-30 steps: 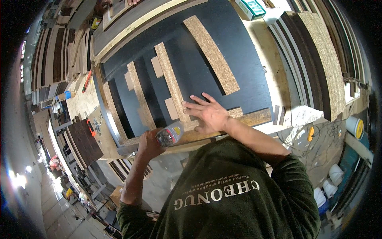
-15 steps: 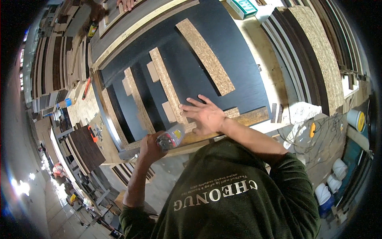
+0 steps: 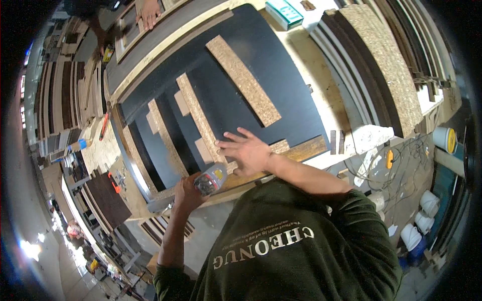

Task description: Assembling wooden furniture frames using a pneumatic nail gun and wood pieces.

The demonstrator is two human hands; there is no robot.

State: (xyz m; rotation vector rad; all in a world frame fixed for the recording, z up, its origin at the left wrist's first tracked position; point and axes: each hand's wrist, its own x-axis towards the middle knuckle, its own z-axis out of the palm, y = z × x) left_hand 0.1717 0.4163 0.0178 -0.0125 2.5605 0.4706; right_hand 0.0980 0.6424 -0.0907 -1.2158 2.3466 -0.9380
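Observation:
My left hand [image 3: 188, 193] grips a grey nail gun [image 3: 213, 176] with a yellow label and red detail, held at the near edge of a black panel [image 3: 281, 65]. Its nose is hidden beneath its body. Fingers spread, my right hand [image 3: 248, 154] rests on the near end of a long particleboard strip [image 3: 195, 111], close to the tool. Small pale blocks [image 3: 181, 103] sit along that strip's left side. Another particleboard strip [image 3: 168, 140] stands to its left, and a wider one [image 3: 243, 80] lies to its right.
Across the panel, another person's hand [image 3: 149, 14] rests on a wooden frame. Stacked boards [image 3: 374, 55] rise at the right, beside a green-and-white box [image 3: 284, 14]. A red-handled tool [image 3: 104, 125] lies at the left. Cables [image 3: 406, 153] and white buckets [image 3: 429, 203] are at the lower right.
The whole view has shifted, so the panel appears slightly further left and lower. The nail gun looks less blurred and remains beside my right hand, which stays on the strip.

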